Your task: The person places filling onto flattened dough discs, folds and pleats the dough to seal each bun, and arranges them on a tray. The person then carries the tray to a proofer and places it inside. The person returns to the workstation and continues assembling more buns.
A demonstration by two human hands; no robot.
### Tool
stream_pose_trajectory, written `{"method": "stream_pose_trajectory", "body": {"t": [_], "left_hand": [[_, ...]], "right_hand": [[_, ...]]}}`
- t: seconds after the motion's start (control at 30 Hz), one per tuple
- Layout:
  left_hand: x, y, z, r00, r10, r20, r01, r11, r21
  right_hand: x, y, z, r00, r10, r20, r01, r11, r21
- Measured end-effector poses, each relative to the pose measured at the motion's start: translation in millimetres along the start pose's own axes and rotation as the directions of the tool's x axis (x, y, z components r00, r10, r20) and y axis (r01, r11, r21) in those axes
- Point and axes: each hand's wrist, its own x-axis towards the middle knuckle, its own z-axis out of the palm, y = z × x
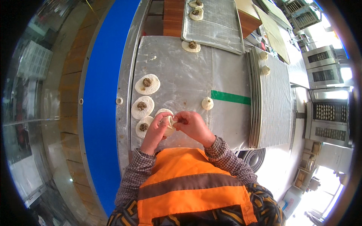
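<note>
In front of my orange apron, my left hand [156,130] is closed around a round dough bun [169,131], cupping it from the side. My right hand [194,126] pinches the bun's gathered upper edge with thumb and fingers. Its filling is hidden. Just beyond my hands, another dough wrapper [163,111] shows only in part. To the left lie three flat dough wrappers, a far one [154,87], a middle one [148,110] and a near one [148,121], each with a brown lump of filling. A closed bun [207,104] with a twisted top sits right of my hands.
Beneath everything is a grey metal worktable [177,79], with a green tape strip [232,97] on it. Ahead, one filled wrapper [186,48] lies by a metal tray [215,32]. Two buns rest on a tray stack [273,109] at right. A blue belt [102,94] runs along the left.
</note>
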Motion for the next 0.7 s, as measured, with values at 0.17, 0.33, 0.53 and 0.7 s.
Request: {"method": "stream_pose_trajectory", "body": {"t": [0.17,0.33,0.53,0.7], "left_hand": [[-0.7,5.4,-5.3,0.998,-0.054,-0.031,0.05,0.991,-0.128],[0.5,-1.1,-11.3,0.991,0.107,0.086,-0.098,0.99,-0.102],[-0.2,-1.8,-10.4,0.999,0.031,0.026,-0.03,0.997,-0.069],[-3.2,7.1,-5.1,0.992,0.06,0.112,-0.03,0.967,-0.251]], "right_hand": [[-3.4,-4.2,9.3,0.993,-0.092,-0.072,0.099,0.99,0.101],[-1.4,-5.9,9.2,0.995,0.089,0.032,-0.093,0.988,0.121],[-7.3,-13.3,11.5,0.961,-0.264,-0.085,0.24,0.945,-0.223],[-9.8,-12.7,4.7,0.997,0.068,0.019,-0.07,0.994,0.08]]}}
